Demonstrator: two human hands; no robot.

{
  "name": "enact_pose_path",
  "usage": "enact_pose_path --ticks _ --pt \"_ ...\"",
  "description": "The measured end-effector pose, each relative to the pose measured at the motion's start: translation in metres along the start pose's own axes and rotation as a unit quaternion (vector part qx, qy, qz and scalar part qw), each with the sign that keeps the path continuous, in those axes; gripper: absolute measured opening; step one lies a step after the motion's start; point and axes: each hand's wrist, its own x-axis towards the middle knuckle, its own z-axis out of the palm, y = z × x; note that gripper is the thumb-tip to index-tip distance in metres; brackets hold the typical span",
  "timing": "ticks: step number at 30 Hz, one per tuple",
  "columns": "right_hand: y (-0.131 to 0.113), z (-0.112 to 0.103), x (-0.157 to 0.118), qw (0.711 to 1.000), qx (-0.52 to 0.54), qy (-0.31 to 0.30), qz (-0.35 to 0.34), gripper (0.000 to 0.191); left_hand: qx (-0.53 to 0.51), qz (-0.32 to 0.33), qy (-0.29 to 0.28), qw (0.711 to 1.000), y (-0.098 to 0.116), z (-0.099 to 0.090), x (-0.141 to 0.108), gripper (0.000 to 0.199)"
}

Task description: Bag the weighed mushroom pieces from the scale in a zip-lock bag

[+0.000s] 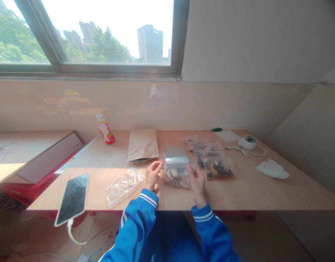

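A clear zip bag with pale and brown dried pieces inside is held up near the table's front edge. My left hand pinches its upper left corner, and my right hand has fingers closed on its upper right corner. Just behind the bag lies a flat silver scale. Several filled zip bags overlap in a row to the right, with dark pieces in them. An unfilled clear bag lies flat to the left of my left hand.
A brown paper pouch lies behind my left hand. Further left are a red and white bottle and a phone with a cable. At the right are a white device with a cord, a crumpled tissue and white paper.
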Motion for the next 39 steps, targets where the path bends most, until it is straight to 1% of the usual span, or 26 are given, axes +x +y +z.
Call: enact_pose_path --ticks 6,12,14,19,24,30,34,39 --pt "0.002 -0.001 0.000 1.000 0.001 0.005 -0.008 0.034 0.003 0.006 0.002 1.000 -0.002 -0.002 -0.003 0.031" --pt "-0.007 -0.002 -0.004 1.000 -0.006 -0.001 -0.002 0.030 -0.005 0.009 0.001 1.000 -0.001 -0.002 -0.005 0.028" --pt "-0.010 -0.002 -0.005 1.000 0.005 -0.015 0.001 0.028 -0.011 0.006 -0.009 1.000 -0.001 -0.001 -0.006 0.028" --pt "-0.011 0.000 -0.007 0.997 0.053 -0.058 0.021 0.027 -0.039 -0.015 -0.065 0.997 0.000 -0.001 -0.008 0.037" --pt "-0.011 0.004 -0.007 0.995 0.035 -0.089 0.013 0.026 -0.020 -0.017 -0.063 0.998 0.001 0.000 -0.008 0.032" --pt "-0.015 0.004 -0.008 0.997 0.020 -0.080 0.006 0.024 -0.036 -0.021 -0.084 0.996 0.001 -0.001 -0.009 0.033" --pt "-0.014 0.003 -0.008 0.998 0.003 -0.065 -0.014 0.025 -0.026 -0.021 -0.075 0.997 0.000 -0.002 -0.008 0.033" --pt "-0.010 0.002 -0.007 0.998 0.001 -0.060 -0.013 0.026 -0.022 -0.044 -0.069 0.996 -0.002 -0.001 -0.009 0.036"
